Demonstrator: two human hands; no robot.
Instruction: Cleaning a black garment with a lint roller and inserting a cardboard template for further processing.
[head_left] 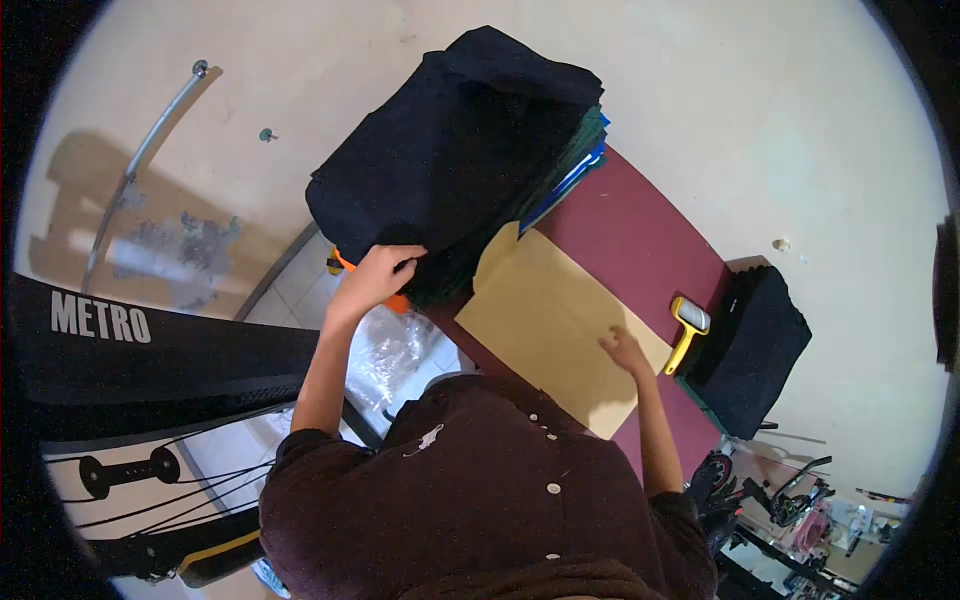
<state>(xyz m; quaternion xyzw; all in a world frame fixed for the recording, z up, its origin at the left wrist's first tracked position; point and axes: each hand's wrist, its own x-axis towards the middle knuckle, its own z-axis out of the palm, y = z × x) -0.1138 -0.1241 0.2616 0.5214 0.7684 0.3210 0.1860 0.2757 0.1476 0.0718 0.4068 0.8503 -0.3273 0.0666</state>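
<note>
A tall stack of black cloth pieces (420, 150) stands at the far left of the maroon table (640, 220), with green and blue layers showing along its right side. At the stack's near edge is my left hand (378, 278), its fingers curled onto the black cloth and closed on its edge. A flat tan sheet (550, 310) lies in the middle of the table. My right hand (625, 352) rests on the right part of that sheet, fingers loosely stretched, holding nothing. Just right of it lies a lint roller (688, 330) with a yellow handle.
A second, smaller pile of black cloth (755, 350) sits at the table's right end. Clear plastic wrapping (385, 355) and something orange (398, 303) are below the table's left edge. A black exercise frame (180, 350) stands close on my left; a pale wall rises behind.
</note>
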